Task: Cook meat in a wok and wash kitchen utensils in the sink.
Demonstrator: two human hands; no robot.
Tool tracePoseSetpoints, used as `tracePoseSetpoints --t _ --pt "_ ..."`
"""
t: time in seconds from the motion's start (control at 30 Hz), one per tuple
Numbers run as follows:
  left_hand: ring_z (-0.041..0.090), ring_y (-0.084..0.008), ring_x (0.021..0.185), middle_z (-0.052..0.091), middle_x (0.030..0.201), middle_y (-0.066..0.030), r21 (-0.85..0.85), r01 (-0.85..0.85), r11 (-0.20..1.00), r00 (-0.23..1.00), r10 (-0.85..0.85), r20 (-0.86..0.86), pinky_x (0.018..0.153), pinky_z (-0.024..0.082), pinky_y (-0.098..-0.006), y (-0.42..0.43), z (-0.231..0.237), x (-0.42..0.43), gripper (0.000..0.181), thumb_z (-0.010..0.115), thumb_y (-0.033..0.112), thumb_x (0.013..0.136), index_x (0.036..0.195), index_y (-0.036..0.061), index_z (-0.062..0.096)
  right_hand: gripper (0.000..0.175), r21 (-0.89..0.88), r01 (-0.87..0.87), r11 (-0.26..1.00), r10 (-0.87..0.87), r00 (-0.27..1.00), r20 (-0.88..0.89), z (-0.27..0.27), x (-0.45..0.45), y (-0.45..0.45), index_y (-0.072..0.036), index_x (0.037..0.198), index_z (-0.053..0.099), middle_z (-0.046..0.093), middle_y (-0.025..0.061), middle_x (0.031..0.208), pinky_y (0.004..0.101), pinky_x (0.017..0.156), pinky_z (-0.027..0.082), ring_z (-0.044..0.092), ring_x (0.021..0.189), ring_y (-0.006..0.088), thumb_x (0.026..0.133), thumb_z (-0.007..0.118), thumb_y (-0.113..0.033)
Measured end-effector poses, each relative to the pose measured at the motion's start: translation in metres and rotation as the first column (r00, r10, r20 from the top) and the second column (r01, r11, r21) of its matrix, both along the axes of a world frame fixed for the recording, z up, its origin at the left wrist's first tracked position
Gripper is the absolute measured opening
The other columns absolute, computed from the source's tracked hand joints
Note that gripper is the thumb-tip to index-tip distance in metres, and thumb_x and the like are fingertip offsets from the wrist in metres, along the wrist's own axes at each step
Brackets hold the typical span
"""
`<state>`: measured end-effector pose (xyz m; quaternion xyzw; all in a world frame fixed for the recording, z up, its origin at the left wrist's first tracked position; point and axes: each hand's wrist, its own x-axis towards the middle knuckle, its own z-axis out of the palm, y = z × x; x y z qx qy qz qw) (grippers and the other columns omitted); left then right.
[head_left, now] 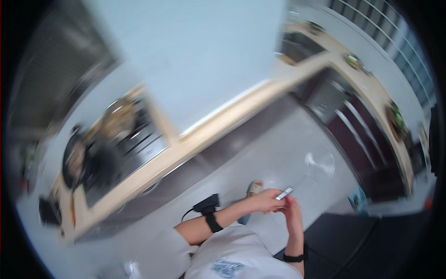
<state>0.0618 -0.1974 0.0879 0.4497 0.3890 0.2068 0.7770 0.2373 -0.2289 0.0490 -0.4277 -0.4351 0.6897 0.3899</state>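
Note:
A small, flat silvery object pokes up from between my two hands, in front of my body. My left hand holds it, the fingers curled around its lower end. Close against that hand is my right hand, its fingers bent and touching near the object's base. The overlapping fingers hide part of the object and the right hand's exact grip. Motion blur leaves the kind of object unsettled.
Left stands a cooktop with a metal pot and a dark pan. A wood-edged counter runs past a pale blue upright panel. Dark cabinets line the right. A black flat surface lies at lower right.

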Motion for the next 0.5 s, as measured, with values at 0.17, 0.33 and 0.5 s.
tracePoseSetpoints --t 0.17,0.33,0.5 --pt "0.042 -0.0074 0.043 0.046 0.055 0.0004 -0.138 -0.110 0.984 0.986 0.125 0.108 0.039 0.032 -0.0220 0.129 -0.011 0.066 0.024 0.046 0.027 0.093 0.095 0.0033 0.052 0.049 -0.033 0.085 0.996 -0.083 0.995 0.053 0.023 0.080 0.115 0.001 0.122 0.050 0.062 0.0088 0.090 0.0276 0.072 0.047 0.060 0.079 0.0153 0.097 0.035 -0.039" --pt "0.041 -0.0086 0.041 0.048 0.057 -0.0007 -0.107 -0.211 0.972 0.961 0.226 0.157 0.038 0.031 -0.0225 0.269 -0.012 0.110 0.022 0.045 0.025 0.094 0.097 0.0035 0.051 0.043 0.035 0.244 0.969 -0.245 0.936 0.252 0.043 0.171 0.238 0.002 0.118 0.052 0.063 0.0085 0.084 0.0269 0.069 0.048 0.060 0.075 0.0155 0.097 0.038 -0.032" --pt "0.035 -0.0055 0.042 0.047 0.063 -0.0010 0.009 -0.573 0.819 0.819 0.572 0.048 0.037 0.025 -0.0212 0.399 -0.003 0.128 0.014 0.046 0.015 0.093 0.104 0.0078 0.050 0.035 0.083 0.303 0.949 -0.313 0.899 0.306 0.039 0.243 0.375 0.000 0.116 0.055 0.062 0.0071 0.081 0.0246 0.064 0.046 0.058 0.071 0.0130 0.096 0.043 -0.025"
